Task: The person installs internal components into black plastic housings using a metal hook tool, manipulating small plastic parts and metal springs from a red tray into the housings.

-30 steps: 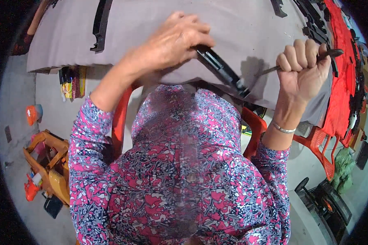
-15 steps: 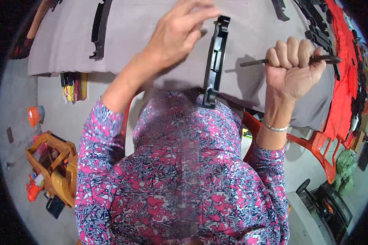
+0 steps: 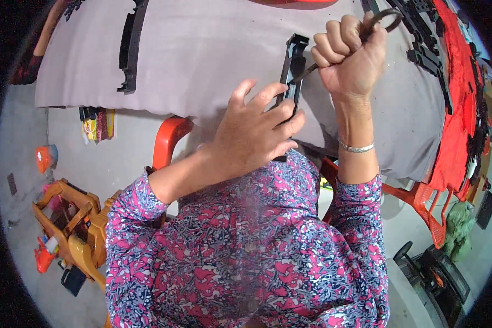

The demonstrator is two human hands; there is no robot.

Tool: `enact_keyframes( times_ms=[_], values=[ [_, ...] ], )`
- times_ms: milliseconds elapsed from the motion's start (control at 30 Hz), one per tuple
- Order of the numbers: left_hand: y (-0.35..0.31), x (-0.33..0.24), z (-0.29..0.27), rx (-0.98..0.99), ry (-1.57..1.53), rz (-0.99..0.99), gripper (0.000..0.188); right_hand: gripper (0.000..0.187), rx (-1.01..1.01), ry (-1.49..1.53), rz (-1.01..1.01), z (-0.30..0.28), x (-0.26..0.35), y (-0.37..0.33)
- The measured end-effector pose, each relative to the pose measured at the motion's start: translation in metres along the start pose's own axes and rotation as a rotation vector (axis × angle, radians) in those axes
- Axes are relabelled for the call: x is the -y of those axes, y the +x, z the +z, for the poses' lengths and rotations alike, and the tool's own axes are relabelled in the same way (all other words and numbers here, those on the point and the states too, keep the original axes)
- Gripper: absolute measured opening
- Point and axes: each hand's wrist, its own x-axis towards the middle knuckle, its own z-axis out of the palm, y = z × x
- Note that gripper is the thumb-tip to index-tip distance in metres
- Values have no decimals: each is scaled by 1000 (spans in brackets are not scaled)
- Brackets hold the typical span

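A long, narrow black plastic part [image 3: 294,52] with a channel lies lengthwise in front of me, its near end partly hidden by my left hand. My left hand [image 3: 257,126] reaches across its middle with fingers spread and curved; the fingertips are at the part, though I cannot tell how firmly they touch. In a closed fist, my right hand [image 3: 347,54] grips a dark tool with a looped handle [image 3: 389,16]. The tool's thin shaft [image 3: 309,71] slants down-left from the fist to the channel of the part.
A grey cloth [image 3: 202,60] covers the table. Another black part [image 3: 130,52] lies at left; several more [image 3: 426,60] are at right beside a red cloth [image 3: 448,131]. A red rim [image 3: 306,3] shows at the far edge. Someone's arm [image 3: 48,27] is at far left.
My left hand has come down and nearer, over the black part. My right hand has moved left and away from me, tilting the tool toward the part. A red rim has appeared at the top.
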Motion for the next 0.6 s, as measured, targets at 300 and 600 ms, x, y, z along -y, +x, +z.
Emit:
enact_keyframes(
  times_ms=[300,600],
  values=[
    [2,-9,-4,19,5,-45,58,54,-125,-77,23,14,-11,7],
    [1,-11,-4,21,-17,-78,57,53,-125,-124,45,12,-14,9]
  ],
)
